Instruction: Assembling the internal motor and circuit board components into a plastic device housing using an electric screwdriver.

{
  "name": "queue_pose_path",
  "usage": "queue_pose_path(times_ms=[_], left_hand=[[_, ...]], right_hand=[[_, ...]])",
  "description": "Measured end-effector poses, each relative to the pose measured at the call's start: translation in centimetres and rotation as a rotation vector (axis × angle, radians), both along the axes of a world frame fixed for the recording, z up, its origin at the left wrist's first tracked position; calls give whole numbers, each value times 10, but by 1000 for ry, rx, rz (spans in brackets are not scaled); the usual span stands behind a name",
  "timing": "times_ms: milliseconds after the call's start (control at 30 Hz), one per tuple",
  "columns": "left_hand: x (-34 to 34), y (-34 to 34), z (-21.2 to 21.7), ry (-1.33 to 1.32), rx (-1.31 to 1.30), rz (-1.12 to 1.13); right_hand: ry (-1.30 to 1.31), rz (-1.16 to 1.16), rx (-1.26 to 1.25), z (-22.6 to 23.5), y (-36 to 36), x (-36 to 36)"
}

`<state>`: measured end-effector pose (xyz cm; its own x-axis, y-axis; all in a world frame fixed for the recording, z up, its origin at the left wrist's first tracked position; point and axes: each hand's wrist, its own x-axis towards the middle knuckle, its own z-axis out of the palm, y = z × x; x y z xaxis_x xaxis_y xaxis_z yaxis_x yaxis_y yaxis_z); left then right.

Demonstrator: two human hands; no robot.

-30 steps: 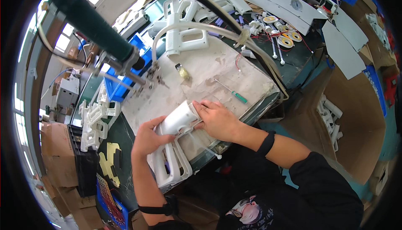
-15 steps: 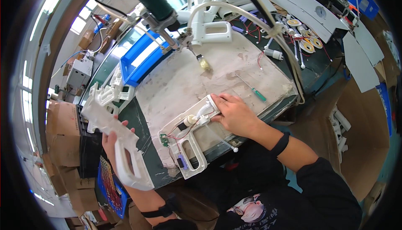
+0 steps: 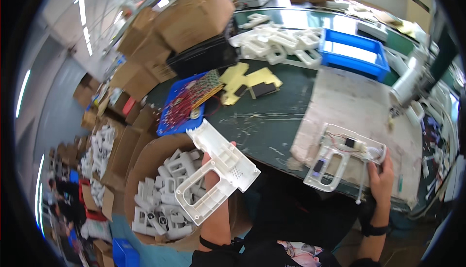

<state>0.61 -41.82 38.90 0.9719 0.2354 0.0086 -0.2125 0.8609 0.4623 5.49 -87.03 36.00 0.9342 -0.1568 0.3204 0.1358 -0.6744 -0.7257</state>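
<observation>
Head view: left hand [image 3: 212, 179] loosely grips a white plastic handled shell half [image 3: 216, 172] at 7 o'clock above the cardboard box of shells [image 3: 145, 155]; it could slip. Right hand [image 3: 381, 170], fingers closed, pins the open wired white housing [image 3: 340, 157] at 4 o'clock at the bench's near edge; it could tip off.

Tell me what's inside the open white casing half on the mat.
Inside the open casing half are thin red wires, a small dark part near its top and a blue piece in the handle. The right hand covers its right end.

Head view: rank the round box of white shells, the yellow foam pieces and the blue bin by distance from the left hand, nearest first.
From the left hand, which holds a white shell half:
1. Round box of white shells, just beside and below, on the floor side.
2. Yellow foam pieces, on the green bench beyond.
3. Blue bin, far right back.
</observation>
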Motion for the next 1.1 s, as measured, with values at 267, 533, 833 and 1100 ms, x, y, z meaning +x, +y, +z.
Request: queue_pose_path(times_ms=[267,533,833,1100], left_hand=[[-110,70,-49,303,-143,435],[-157,432,44,310,84,966],[-86,438,67,594,395,983],[33,175,99,179,978,407]], right_hand=[[40,92,175,-14,-2,10],[88,79,115,-18,-2,13],[71,-28,35,-10,-7,1],[29,-39,1,10,26,10]])
